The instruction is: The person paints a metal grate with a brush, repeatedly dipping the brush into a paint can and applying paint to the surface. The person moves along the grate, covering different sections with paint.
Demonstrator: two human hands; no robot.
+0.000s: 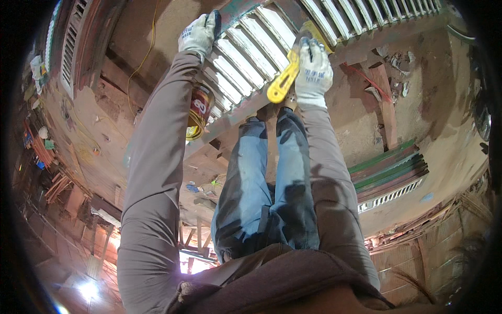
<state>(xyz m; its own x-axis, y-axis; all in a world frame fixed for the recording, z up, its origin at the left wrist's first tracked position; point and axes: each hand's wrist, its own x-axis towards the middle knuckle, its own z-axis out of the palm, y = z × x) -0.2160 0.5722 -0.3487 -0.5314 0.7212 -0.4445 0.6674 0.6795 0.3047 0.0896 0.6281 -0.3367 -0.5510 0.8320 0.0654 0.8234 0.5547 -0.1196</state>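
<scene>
Ground (434, 120), brown and littered with scraps, is spreading beneath everything. Slatted panel (256, 49), with white slats and a worn frame showing green patches, is lying at the far centre and running off to the far right. Sleeves (151, 141), a brownish-grey pair, are stretching from the near side toward that panel, one to each side. Trousers (251, 178), blue denim, are showing between the sleeves. Second slatted piece (73, 44), darker and brownish, is lying at the far left. Stack of painted strips (389, 167), green and reddish brown, is resting on the ground at right, a pale slotted strip along its near side. Plank (384, 104), reddish, is lying far of the stack. Tin (198, 107), red and yellow, is sitting just left of the panel, partly hidden by the left sleeve. Left hand (198, 36), in a white glove with dark fingers, is touching the panel's left end; whether it is gripping cannot be told. Right hand (314, 70), gloved alike, is clamping around a scraper (283, 82); its yellow handle is pointing near-left, its blade is reaching far over the panel's frame, contact unclear. Cord (374, 82), thin and red, is crossing the plank.
</scene>
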